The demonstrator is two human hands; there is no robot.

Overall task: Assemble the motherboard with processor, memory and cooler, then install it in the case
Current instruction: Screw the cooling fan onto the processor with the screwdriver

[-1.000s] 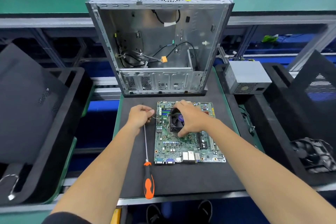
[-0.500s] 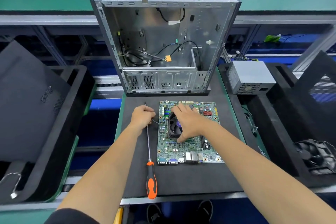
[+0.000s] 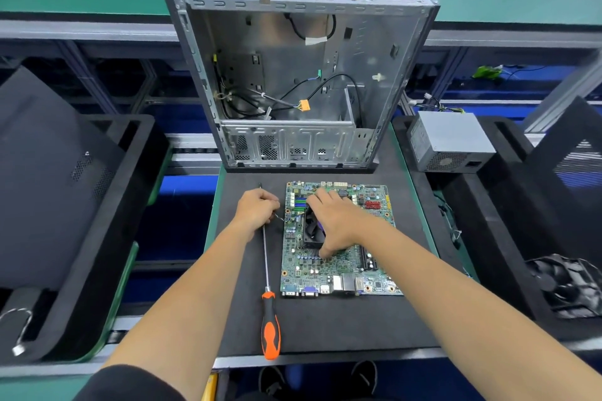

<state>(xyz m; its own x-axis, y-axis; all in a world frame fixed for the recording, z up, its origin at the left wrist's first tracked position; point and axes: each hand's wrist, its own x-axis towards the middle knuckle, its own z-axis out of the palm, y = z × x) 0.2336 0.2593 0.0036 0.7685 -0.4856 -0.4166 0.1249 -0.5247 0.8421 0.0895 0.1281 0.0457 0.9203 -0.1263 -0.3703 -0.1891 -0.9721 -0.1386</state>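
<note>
The green motherboard (image 3: 338,270) lies flat on the black mat (image 3: 325,325), in front of the open metal case (image 3: 293,75). On the board sits a black cooler (image 3: 312,231) with a fan. My right hand (image 3: 338,221) lies over it, fingers spread across its far side and thumb curled at its near edge, gripping it. My left hand (image 3: 257,208) rests on the mat at the board's left edge, its curled fingers pinching a thin cable (image 3: 280,217) that runs to the board. The processor is hidden under the cooler.
An orange-handled screwdriver (image 3: 271,325) lies on the mat left of the board, its shaft passing under my left hand. A grey power supply (image 3: 449,140) sits at the right. A black tray there holds a fan (image 3: 566,283). A black panel (image 3: 49,172) leans in the left tray.
My right hand's fingers have stretched further over the cooler's far side. My left hand has stayed at the board's left edge. The view has tilted slightly.
</note>
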